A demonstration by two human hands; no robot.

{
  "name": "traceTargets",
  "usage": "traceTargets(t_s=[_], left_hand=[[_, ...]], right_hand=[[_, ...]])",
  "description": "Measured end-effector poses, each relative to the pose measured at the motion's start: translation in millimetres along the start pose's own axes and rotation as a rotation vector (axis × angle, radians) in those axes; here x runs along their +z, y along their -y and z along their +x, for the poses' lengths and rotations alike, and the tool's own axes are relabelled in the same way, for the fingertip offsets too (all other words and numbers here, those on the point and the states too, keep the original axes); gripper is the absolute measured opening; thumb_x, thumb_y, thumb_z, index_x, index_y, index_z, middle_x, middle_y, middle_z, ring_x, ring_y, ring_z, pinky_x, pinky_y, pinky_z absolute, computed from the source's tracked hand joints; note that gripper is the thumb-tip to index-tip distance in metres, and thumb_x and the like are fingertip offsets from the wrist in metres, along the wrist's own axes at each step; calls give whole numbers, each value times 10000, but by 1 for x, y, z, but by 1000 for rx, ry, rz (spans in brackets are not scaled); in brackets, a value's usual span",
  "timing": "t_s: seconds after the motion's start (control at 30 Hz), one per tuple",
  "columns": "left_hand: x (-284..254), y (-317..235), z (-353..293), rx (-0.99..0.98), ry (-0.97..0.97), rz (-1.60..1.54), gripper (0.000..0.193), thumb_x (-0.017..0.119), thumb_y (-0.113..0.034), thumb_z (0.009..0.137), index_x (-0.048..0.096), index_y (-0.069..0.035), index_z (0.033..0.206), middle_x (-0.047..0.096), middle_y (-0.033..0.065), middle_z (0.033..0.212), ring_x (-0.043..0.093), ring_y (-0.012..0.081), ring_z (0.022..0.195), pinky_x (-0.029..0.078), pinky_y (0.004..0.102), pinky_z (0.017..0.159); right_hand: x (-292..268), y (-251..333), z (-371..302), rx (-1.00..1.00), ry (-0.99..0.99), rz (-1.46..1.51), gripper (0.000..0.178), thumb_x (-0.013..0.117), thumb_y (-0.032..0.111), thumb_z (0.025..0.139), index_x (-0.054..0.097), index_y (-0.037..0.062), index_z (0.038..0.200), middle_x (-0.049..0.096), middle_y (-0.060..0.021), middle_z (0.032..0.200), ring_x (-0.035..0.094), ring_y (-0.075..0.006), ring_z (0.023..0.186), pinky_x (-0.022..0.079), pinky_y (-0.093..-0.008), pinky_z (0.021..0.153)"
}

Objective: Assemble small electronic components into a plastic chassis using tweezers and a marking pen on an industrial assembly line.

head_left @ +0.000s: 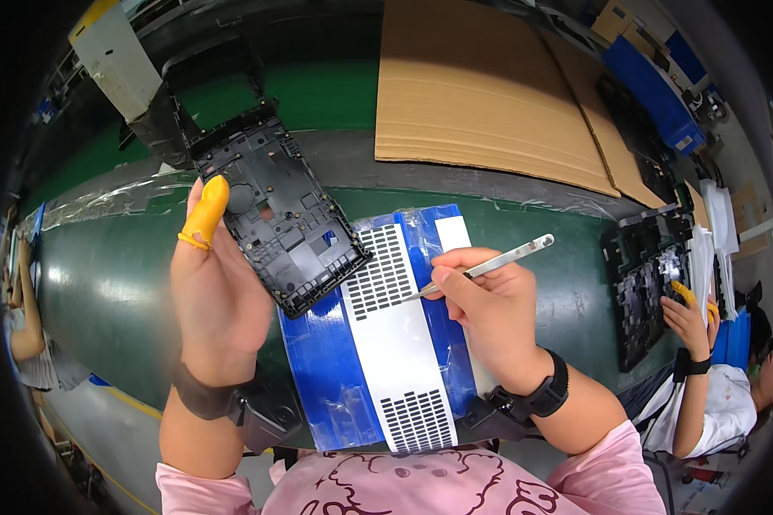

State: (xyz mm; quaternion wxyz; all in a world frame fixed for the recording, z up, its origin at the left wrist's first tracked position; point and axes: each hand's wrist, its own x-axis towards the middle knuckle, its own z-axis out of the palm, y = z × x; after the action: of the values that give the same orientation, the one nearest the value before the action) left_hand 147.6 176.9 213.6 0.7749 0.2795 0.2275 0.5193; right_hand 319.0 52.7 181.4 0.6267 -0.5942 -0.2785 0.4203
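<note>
In my left hand (219,283), a black plastic housing (275,206) with ribs, bosses and small holes is held tilted, its open inner side showing. A yellow finger cot (206,210) covers the thumb. My right hand (494,309) pinches metal tweezers (515,255), their tips at a white sheet (392,339) with rows of small black rectangular stickers (378,270). Whether a sticker is between the tips is too small to tell. The sheet lies over a blue board (322,365) wrapped in clear tape, and the housing's lower corner overlaps it. A second block of stickers (416,421) lies at the near end.
Under the board is a green work table (112,283). Large cardboard sheets (481,94) lie at the far side. To the right, a co-worker's hand (687,322) with yellow finger cots holds another black housing (648,283). A blue bin (657,94) stands farther back.
</note>
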Motion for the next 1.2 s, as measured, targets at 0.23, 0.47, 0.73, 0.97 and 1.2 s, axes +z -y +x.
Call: traceTargets(t_s=[0.23, 0.47, 0.73, 0.97, 1.2], left_hand=[[9, 17, -5, 54, -44, 73, 254, 411, -202, 909, 415, -75, 1129, 501, 60, 1086, 517, 182, 980, 430, 344, 862], [25, 38, -36, -300, 132, 21, 286, 378, -124, 913, 359, -85, 1195, 495, 99, 1138, 517, 200, 1019, 441, 355, 869], [20, 46, -49, -473, 220, -42, 343, 362, -112, 920, 321, -96, 1261, 462, 97, 1183, 479, 192, 1063, 409, 354, 904], [20, 47, -50, -453, 232, -62, 311, 368, -102, 920, 345, -102, 1230, 477, 86, 1164, 480, 181, 1056, 406, 342, 900], [20, 50, -51, -411, 244, 79, 396, 409, -239, 905, 322, -82, 1258, 465, 121, 1195, 480, 226, 1086, 403, 373, 909]], right_hand=[[-5, 0, -1, 1, 51, 80, 111, 581, 13, 785, 601, -39, 881, 617, -70, 707, 507, -45, 544, 380, -164, 465], [-9, 24, -28, -140, 95, 169, 157, 615, 53, 791, 595, -28, 924, 626, -77, 746, 524, -59, 581, 378, -163, 487], [-8, 22, -28, -137, 120, 162, 145, 607, 39, 798, 597, -22, 929, 629, -67, 751, 533, -51, 603, 367, -163, 482], [-7, 20, -28, -128, 132, 185, 147, 603, 37, 801, 593, -18, 938, 627, -72, 778, 570, -73, 651, 399, -166, 510], [-7, 17, -27, -149, 131, 191, 143, 594, 21, 803, 587, -29, 937, 626, -79, 787, 587, -93, 689, 420, -173, 537]])
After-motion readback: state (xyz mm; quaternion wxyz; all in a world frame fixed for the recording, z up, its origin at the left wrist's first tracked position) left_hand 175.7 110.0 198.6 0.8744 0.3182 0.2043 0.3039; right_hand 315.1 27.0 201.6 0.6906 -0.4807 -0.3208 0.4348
